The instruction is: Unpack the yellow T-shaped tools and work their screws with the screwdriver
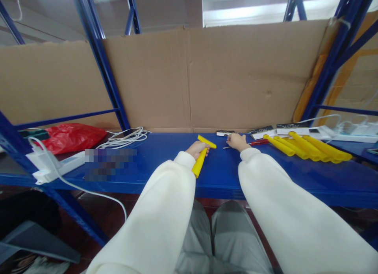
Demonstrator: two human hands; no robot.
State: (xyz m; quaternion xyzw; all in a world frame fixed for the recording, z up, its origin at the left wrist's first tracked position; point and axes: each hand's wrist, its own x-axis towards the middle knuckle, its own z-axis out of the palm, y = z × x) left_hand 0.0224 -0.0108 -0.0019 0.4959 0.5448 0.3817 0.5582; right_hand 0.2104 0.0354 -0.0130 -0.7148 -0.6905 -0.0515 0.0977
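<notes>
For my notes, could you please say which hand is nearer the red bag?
Left. The left hand, holding a yellow piece, is right of the red bag; the right hand is farther right.

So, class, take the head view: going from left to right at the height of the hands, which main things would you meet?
Red bag → coiled white cable → left hand holding a yellow T-shaped piece → right hand → group of yellow tubes.
</notes>
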